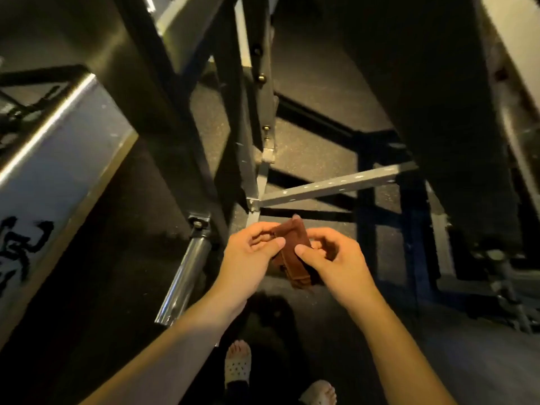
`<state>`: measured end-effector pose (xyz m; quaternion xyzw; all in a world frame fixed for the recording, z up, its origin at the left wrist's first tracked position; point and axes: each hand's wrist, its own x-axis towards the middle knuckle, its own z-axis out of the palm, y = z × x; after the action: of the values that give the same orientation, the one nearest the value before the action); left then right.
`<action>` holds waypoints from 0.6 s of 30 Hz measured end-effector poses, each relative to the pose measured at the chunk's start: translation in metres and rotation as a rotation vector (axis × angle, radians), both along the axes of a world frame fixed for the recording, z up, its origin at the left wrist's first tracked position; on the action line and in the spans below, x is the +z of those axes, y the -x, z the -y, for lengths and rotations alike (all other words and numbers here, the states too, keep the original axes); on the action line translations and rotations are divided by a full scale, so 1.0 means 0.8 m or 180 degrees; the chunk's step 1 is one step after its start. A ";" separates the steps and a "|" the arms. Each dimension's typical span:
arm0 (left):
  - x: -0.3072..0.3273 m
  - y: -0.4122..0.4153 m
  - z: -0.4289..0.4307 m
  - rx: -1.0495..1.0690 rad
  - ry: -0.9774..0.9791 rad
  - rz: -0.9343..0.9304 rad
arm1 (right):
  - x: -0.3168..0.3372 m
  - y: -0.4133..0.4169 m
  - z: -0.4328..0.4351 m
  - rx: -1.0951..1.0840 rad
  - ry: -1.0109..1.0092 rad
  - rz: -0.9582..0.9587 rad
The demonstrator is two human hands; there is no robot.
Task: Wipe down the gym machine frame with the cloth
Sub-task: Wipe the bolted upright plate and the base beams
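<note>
A folded brown cloth (293, 247) hangs between my two hands in the lower middle of the view. My left hand (248, 258) pinches its left edge with thumb and fingers. My right hand (333, 258) pinches its right side, thumb on top. The gym machine frame (245, 118) rises just beyond my hands as dark upright posts with bolts, and a grey crossbar (336, 184) runs to the right from a joint right above the cloth. The cloth does not touch the frame.
A large grey metal beam (58, 159) with black markings slants across the left. A chrome tube (184, 276) runs down beside my left wrist. A dark padded part (438, 97) fills the upper right. My feet in sandals (238, 366) stand on dark rubber flooring.
</note>
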<state>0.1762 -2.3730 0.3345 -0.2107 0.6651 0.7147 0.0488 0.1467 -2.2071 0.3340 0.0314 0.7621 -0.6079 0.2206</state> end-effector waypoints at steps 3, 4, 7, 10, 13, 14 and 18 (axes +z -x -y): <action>-0.014 -0.008 0.051 0.0694 0.0354 0.0071 | 0.001 0.025 0.053 0.0456 -0.0414 -0.0348; -0.024 -0.013 0.072 0.0949 0.0735 0.0119 | -0.002 0.030 0.074 0.0437 -0.0495 -0.0558; -0.049 -0.034 0.134 0.1234 0.2158 0.0432 | -0.004 0.045 0.144 0.0355 -0.0507 -0.1304; -0.074 -0.041 0.178 0.0623 0.3000 0.0910 | -0.004 0.054 0.209 0.0291 -0.0520 -0.2068; -0.092 -0.034 0.197 0.0351 0.2794 0.1210 | -0.019 0.053 0.258 0.0114 -0.0815 -0.2617; -0.096 -0.032 0.200 0.0326 0.2637 0.1231 | -0.028 0.049 0.272 0.0092 -0.1017 -0.2761; -0.110 -0.042 0.203 0.0236 0.2302 0.1200 | -0.071 0.031 0.293 0.0861 -0.2229 -0.2783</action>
<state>0.2094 -2.5350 0.2464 -0.3654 0.8449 0.3849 0.0668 0.1217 -2.4414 0.2776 -0.2493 0.9355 -0.2423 -0.0627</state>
